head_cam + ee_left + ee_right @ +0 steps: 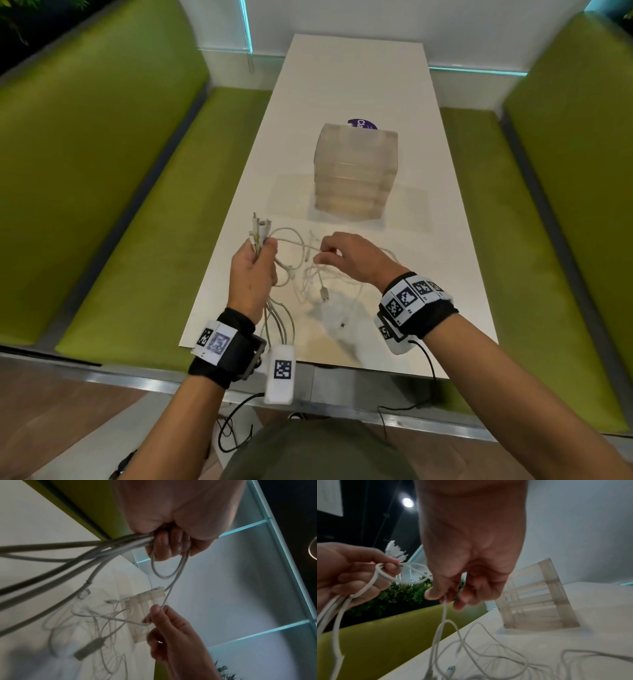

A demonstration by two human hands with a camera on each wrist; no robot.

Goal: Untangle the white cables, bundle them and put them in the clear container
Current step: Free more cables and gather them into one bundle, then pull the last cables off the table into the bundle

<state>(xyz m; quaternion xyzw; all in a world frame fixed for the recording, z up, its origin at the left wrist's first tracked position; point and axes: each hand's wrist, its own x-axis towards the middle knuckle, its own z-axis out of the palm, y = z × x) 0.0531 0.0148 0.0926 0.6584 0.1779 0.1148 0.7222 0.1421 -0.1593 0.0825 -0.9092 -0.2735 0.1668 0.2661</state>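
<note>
Several white cables lie tangled on the white table near its front edge. My left hand grips a bunch of cable ends, with the plugs sticking up above the fist; the strands trail out below it. My right hand pinches one cable between thumb and fingers, just right of the left hand; this strand loops back to the left hand. The clear container stands on the table behind both hands. A loose USB plug hangs among the tangle.
Green bench seats run along both sides of the table. A purple round sticker shows behind the container. Black wires hang from my wrist cameras over the table's front edge.
</note>
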